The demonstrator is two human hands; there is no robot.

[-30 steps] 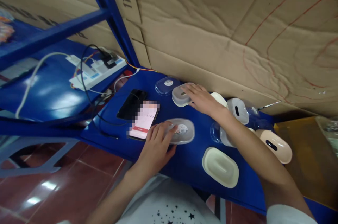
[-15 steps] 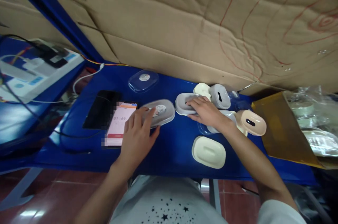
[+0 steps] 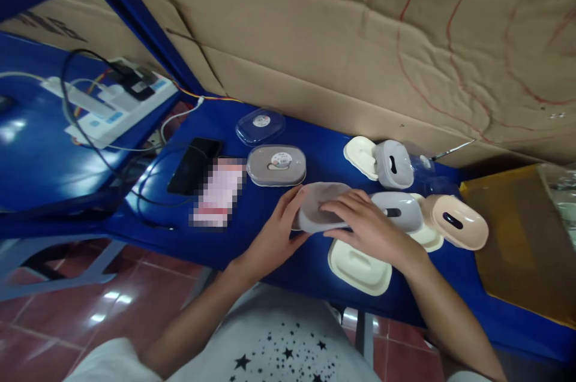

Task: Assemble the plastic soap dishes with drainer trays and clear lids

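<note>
Two bare hands hold one grey box (image 3: 321,205) just above the near middle of the blue table (image 3: 288,250). The left hand (image 3: 279,227) curves around the box's left end, its fingers on the far side and its thumb on the near side; the right hand (image 3: 366,223) pinches the other end, fingers bent over the top and thumb along the near edge. Just behind and to the left sits a lidded grey box (image 3: 265,175) with a round sticker on its clear top, and beyond it, near the cardboard wall (image 3: 297,58), lies a clear lid (image 3: 270,130) with a similar sticker. A cream lid (image 3: 360,271) lies below the right hand. Right of that hand are a grey slotted piece (image 3: 410,214), tilted, and a peach slotted piece (image 3: 470,229), with part of a cream piece (image 3: 429,239) showing between them. Farther back, an upright grey slotted box (image 3: 383,167) stands beside another cream lid (image 3: 360,151). On the left, a dark phone (image 3: 191,169) lies next to a lit phone (image 3: 220,190), whose screen is blurred. A cardboard carton (image 3: 513,244) stands at the right end, and a white power strip (image 3: 153,115) lies at far left.
</note>
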